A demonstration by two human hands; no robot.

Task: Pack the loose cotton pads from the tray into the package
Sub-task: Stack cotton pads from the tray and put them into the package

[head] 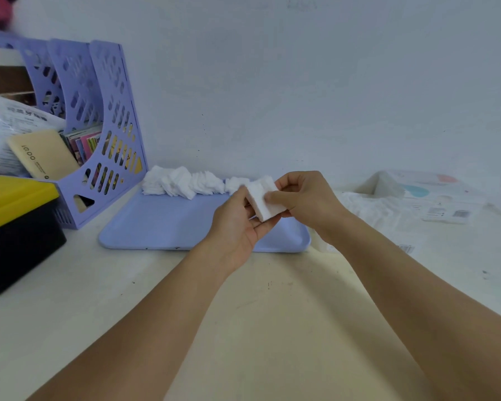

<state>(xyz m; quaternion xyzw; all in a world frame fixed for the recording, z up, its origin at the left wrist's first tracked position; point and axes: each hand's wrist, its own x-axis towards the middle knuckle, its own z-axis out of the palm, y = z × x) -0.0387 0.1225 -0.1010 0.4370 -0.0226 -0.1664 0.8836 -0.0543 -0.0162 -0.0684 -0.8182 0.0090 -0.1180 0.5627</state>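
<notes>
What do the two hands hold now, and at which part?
Both hold one stack of cotton pads: the left hand supports its lower left side, and the right hand pinches its right edge with the fingers.

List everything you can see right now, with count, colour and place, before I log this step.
stack of cotton pads: one, white, held between both hands above the tray
loose cotton pads: several clumps, white, along the tray's far edge
tray: one, lilac, centre of the table
package: one, clear plastic with print, right of the tray
file rack: one, lilac, left rear
box: one, black with yellow lid, far left
table: one, cream
left hand: holds the stack from below
right hand: pinches the stack's upper side
</notes>
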